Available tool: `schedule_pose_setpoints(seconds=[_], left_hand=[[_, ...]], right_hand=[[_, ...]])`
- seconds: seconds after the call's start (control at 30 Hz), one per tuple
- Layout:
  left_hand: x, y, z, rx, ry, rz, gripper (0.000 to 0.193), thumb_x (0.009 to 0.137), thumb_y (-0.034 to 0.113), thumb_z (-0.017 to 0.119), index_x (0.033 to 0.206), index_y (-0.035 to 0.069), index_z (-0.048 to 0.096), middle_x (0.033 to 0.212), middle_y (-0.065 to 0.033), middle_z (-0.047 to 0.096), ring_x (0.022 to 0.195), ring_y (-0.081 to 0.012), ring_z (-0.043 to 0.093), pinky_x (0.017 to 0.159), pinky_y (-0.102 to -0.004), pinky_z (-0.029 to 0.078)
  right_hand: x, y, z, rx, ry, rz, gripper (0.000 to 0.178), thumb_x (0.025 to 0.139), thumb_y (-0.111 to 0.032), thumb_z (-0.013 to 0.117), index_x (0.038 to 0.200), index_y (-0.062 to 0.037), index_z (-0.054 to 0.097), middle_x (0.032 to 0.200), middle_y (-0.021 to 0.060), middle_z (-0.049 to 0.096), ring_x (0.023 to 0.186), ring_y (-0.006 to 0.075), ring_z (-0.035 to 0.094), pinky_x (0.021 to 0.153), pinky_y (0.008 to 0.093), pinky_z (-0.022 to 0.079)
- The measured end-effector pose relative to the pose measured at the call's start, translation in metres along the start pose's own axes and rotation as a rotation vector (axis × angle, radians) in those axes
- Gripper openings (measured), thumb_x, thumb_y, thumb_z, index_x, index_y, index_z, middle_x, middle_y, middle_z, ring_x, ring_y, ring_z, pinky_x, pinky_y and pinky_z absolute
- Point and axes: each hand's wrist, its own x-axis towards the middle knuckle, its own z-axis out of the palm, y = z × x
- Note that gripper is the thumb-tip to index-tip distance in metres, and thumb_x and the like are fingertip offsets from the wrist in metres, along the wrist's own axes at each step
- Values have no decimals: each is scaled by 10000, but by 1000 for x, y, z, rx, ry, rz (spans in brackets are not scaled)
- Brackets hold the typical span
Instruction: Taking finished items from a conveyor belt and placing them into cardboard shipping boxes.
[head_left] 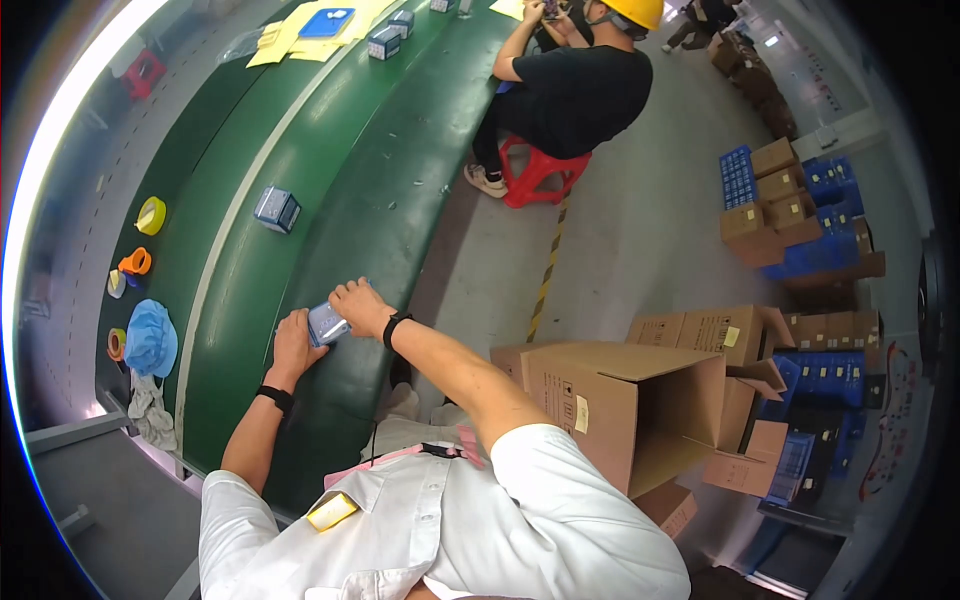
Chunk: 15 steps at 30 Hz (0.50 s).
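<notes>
On the green work surface in front of me, a small blue-grey box (326, 324) with a shiny face, seemingly in clear film, sits between my hands. The fingers of my left hand (292, 345) close round its left side, the thumb along the near edge. From the right, my right hand (360, 307) grips the far right corner with bent fingers, covering part of it. Dark bands circle both wrists. Farther up the green belt, the nearest other thing is a similar blue box (277, 210), apart from both hands.
Left lie yellow tape (151, 216), an orange tape dispenser (136, 262), a blue cap (151, 338) and white gloves (152, 412). More boxes (384, 42) stand farther up. A person (590, 90) sits on a red stool (541, 172). An open carton (580, 410) is at my right.
</notes>
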Motion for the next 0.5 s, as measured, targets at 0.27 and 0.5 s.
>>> schedule_pose_setpoints(seconds=[0.27,0.5], left_hand=[[10,76,-24,-24,-74,182,798,478,236,864,1141,-7,493,1029,-151,572,955,-330,585,841,-398,490],[65,258,-89,32,76,573,714,494,207,853,1089,34,499,1001,-131,565,928,-320,587,813,-389,494]], right_hand=[[-83,20,-42,23,43,154,484,579,-191,755,1003,-48,573,963,114,583,914,278,587,785,436,441],[-249,60,-174,-226,362,485,437,585,-122,718,992,-47,576,906,95,565,872,258,572,760,410,424]])
